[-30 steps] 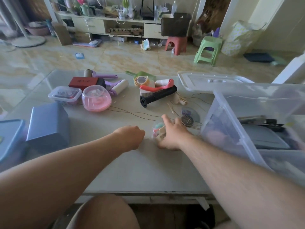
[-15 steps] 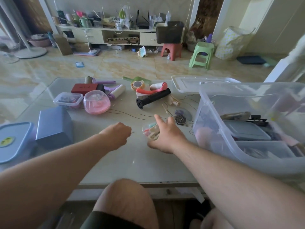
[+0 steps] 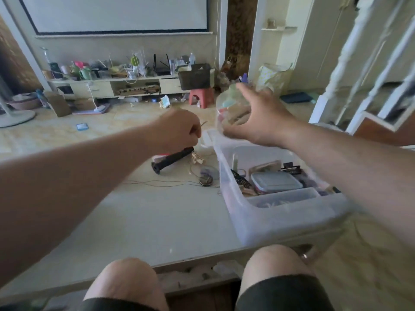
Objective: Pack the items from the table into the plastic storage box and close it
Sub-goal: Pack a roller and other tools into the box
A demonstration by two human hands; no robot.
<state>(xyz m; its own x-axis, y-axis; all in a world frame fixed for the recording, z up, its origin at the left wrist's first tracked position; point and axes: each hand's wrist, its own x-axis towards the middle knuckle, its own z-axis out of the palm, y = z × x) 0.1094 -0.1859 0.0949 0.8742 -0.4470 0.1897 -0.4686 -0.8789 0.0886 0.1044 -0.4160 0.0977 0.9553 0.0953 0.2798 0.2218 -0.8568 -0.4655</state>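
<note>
From the head view we see our right hand (image 3: 258, 122) curled round a clear round container (image 3: 232, 106) held above the open storage box (image 3: 280, 212), presumably to drop it in, while our left hand (image 3: 182, 129) is fisted over the tabletop (image 3: 157, 221), possibly pinching wire.

Pale table (image 3: 143, 221), clear storage box (image 3: 258, 218) at right, black handle (image 3: 173, 160), thin wire (image 3: 161, 182), small round disc (image 3: 206, 180)
</note>
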